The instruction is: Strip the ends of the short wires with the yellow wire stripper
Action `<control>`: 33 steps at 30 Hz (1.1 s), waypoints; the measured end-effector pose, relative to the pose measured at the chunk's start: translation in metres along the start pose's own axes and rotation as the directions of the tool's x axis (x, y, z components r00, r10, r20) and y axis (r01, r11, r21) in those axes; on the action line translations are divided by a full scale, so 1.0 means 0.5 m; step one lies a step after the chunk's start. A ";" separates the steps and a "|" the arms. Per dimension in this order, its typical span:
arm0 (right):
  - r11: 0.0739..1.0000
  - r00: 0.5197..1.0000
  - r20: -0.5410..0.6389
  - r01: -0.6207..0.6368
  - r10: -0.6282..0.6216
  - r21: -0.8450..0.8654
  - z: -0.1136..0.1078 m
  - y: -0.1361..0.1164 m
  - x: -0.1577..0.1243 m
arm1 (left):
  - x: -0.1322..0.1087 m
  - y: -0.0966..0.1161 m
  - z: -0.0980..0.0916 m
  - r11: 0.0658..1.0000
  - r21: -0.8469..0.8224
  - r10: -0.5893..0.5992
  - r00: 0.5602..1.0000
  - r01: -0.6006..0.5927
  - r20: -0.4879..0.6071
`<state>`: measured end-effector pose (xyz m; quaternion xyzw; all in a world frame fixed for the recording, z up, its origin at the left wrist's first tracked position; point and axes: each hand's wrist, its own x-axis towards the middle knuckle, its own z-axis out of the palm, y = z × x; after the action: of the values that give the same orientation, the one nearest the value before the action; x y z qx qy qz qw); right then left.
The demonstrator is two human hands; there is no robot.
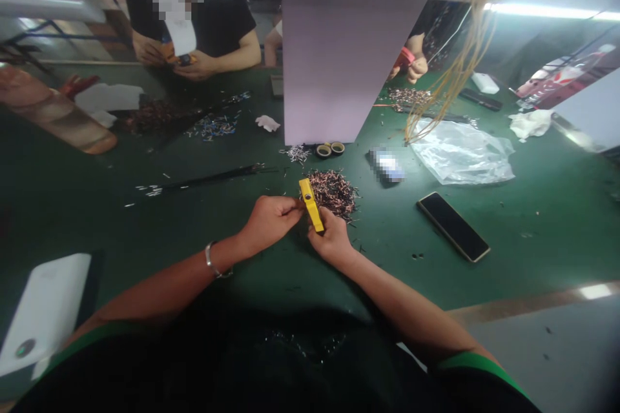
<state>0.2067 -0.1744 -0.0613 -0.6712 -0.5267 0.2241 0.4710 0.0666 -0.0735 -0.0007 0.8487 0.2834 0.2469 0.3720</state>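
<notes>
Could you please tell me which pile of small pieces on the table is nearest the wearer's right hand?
The copper-and-black pile, beside the yellow tool in the right hand; the others, like the silvery pile, lie farther away.

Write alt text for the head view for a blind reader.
A right hand holds a yellow tool beside a pile of small copper-coloured and dark pieces on a green table, the left hand curled close to the tool. A phone lies to the right; across the table, another person's hands hold an orange object.
</notes>
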 end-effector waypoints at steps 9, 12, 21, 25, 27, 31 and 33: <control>0.996 0.999 0.025 -0.047 0.046 0.077 -0.002 0.003 0.011 | 0.008 -0.011 0.000 0.990 -0.100 -0.090 0.994 0.095 0.059; 0.990 0.998 0.031 -0.061 0.058 0.127 -0.004 0.004 0.015 | 0.012 -0.014 -0.003 0.980 -0.140 -0.136 0.989 0.142 0.050; 0.881 0.969 0.080 -0.246 0.234 0.403 0.004 0.011 0.025 | 0.022 -0.011 -0.014 0.952 -0.195 -0.245 0.969 0.234 -0.032; 0.766 0.941 0.200 -0.339 0.274 0.547 -0.007 0.011 0.030 | 0.026 -0.021 -0.022 0.952 -0.205 -0.250 0.965 0.229 -0.082; 0.704 0.928 0.271 -0.372 0.257 0.606 -0.020 0.013 0.035 | 0.031 -0.029 -0.031 0.953 -0.205 -0.248 0.964 0.223 -0.101; 0.642 0.895 0.428 -0.401 0.125 0.653 -0.046 0.023 0.046 | 0.047 -0.049 -0.053 0.958 -0.201 -0.230 0.967 0.205 -0.107; 0.626 0.872 0.487 -0.408 0.052 0.664 -0.055 0.030 0.050 | 0.054 -0.059 -0.062 0.956 -0.200 -0.240 0.965 0.215 -0.111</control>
<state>0.2448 -0.1624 -0.0568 -0.4144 -0.3825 0.6200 0.5455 0.0576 -0.0235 0.0009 0.7536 0.3791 0.2842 0.4557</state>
